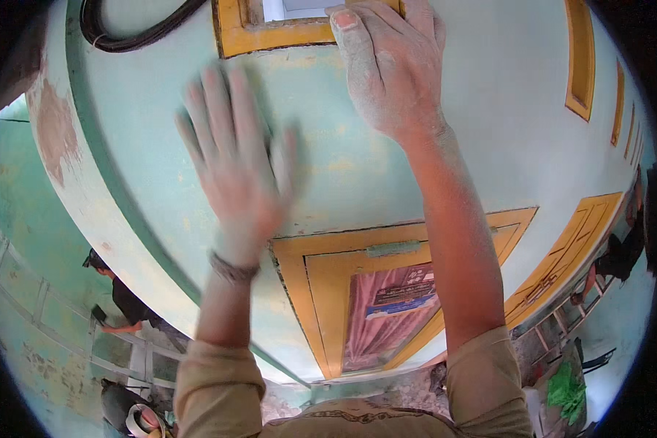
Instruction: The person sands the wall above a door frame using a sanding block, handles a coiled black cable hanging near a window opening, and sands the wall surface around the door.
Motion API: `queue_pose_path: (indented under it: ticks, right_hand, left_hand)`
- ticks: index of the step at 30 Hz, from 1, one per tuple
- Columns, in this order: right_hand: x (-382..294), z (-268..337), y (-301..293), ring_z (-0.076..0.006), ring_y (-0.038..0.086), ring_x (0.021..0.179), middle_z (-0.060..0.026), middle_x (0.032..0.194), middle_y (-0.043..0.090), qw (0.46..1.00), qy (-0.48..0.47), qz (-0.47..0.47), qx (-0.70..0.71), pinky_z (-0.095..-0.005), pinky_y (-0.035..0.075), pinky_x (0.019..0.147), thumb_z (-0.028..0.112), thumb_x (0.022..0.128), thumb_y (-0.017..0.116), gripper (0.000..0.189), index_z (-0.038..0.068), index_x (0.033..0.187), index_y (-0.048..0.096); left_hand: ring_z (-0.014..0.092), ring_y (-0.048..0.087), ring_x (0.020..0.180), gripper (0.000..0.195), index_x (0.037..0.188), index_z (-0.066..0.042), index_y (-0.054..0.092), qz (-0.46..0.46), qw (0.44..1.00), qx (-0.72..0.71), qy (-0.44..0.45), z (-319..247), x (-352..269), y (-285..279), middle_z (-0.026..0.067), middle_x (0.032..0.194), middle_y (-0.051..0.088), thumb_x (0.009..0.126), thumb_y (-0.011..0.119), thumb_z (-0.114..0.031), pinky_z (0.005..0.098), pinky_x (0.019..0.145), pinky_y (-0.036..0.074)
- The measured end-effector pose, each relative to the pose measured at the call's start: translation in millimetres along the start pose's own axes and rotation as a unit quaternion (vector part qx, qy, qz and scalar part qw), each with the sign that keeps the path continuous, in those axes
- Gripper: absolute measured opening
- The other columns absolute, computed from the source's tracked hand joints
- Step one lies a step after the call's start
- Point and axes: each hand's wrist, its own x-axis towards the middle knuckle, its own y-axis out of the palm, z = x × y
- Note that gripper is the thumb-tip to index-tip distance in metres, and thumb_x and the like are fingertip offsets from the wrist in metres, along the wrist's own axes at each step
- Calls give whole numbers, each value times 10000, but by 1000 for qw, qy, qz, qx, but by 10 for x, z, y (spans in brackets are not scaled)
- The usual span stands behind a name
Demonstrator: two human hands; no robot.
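Note:
Pale green patches and specks mark the painted wall (317,131) in front of me. My left hand (232,148), blurred by motion and dusty, lies flat against or just over this wall with its fingers spread and nothing in it. A dark braided band circles that wrist. Higher up on the right, my right hand (394,71), coated in pale dust, has its fingers curled over the lower edge of a yellow wooden opening frame (284,39). Its fingertips are partly hidden. Below both hands is a yellow wooden door (326,306) with a pink curtain behind its pane.
A coil of black cable (137,41) hangs at upper left. A person in dark clothes (126,298) is at lower left, another person (624,252) at far right near a ladder (561,323). A green plastic bag (566,391) lies lower right.

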Motion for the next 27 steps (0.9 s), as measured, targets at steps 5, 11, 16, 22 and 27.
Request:
queue_pose_path:
  ticks: [5,11,16,22,27]
  right_hand:
    - [-83,-102,-87,-392,584,1114,-139,924,705,996,-22,-41,82,-507,407,1003,165,956,588,196,26,915,721]
    - [-186,-161,-137,-330,643,1085,-158,1034,719,986,42,-67,148,-407,476,1016,151,1052,420,385,-34,976,749]
    - [-236,-161,-172,-322,665,981,-153,914,716,971,72,-106,203,-399,526,911,142,972,584,225,2,943,757]
    - [-508,-327,-441,-355,638,1053,-168,1054,696,982,71,-79,158,-425,500,948,163,965,606,215,-2,968,744]
    - [-628,-391,-586,-366,545,1247,-191,1293,605,996,82,-39,16,-474,412,1067,234,983,573,301,6,1138,695]
  left_hand:
    - [514,213,1476,740,1520,44,349,-8,999,-13,51,-357,-508,-168,312,1568,308,965,528,-412,657,1182,120]
    - [494,251,1471,756,1506,55,365,-36,997,-31,66,-168,229,206,287,1571,327,962,551,-436,616,1189,166]
    - [464,262,1477,760,1516,43,350,5,999,-36,-15,-568,-252,-123,256,1583,329,954,578,-414,609,1190,171]
    - [475,221,1489,767,1527,61,314,30,999,-13,-1,-334,219,-121,280,1595,281,956,576,-381,608,1196,153]
    - [491,214,1484,757,1517,87,307,-33,999,-11,4,-354,75,-74,305,1590,264,965,563,-364,606,1197,151]
